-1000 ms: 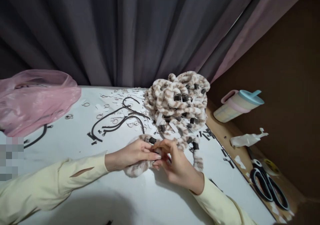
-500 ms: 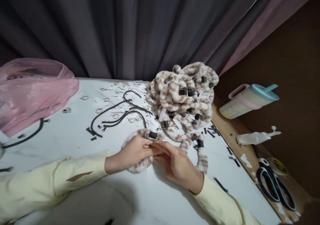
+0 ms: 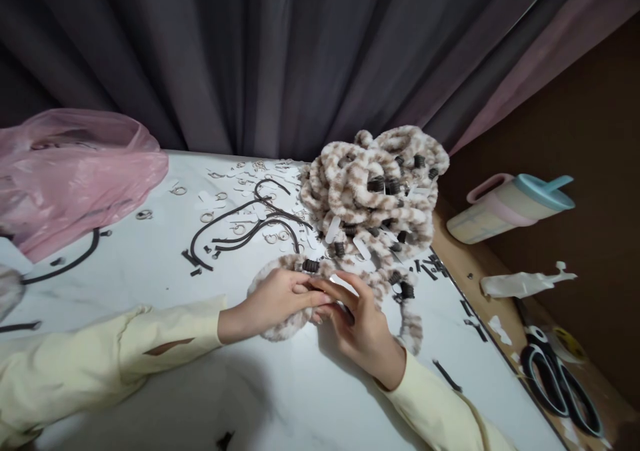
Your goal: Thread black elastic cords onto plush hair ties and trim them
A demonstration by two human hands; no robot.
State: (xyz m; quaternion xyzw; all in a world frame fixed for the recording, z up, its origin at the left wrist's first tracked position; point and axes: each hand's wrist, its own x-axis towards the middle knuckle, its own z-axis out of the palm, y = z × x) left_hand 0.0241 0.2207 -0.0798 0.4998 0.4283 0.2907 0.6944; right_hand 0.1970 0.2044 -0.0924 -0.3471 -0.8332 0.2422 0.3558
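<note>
A fluffy white-and-brown plush ring (image 3: 285, 331) with a black ribbed band lies on the table in front of me. My left hand (image 3: 283, 301) is closed around its right side, thumb and fingers pinched. My right hand (image 3: 367, 331) meets the left fingertips there, its fingers bent and closed together; what they pinch is hidden. A bit of white, perhaps a tag, shows behind the right fingers. Just beyond, a heap of similar plush rings (image 3: 360, 184) with black bands and white tags is piled up.
Black cords (image 3: 197, 237) and small metal rings (image 3: 207, 217) are scattered behind my hands. A pink plastic bag (image 3: 95, 184) sits at left. Along the right side are a tumbler (image 3: 500, 212), a white tube (image 3: 520, 284), scissors (image 3: 545, 377) and short black pieces (image 3: 474, 321).
My right hand's fingers have lifted and bent more, with a bit of white showing behind them. The left hand keeps its hold on the plush ring. The view has shifted slightly.
</note>
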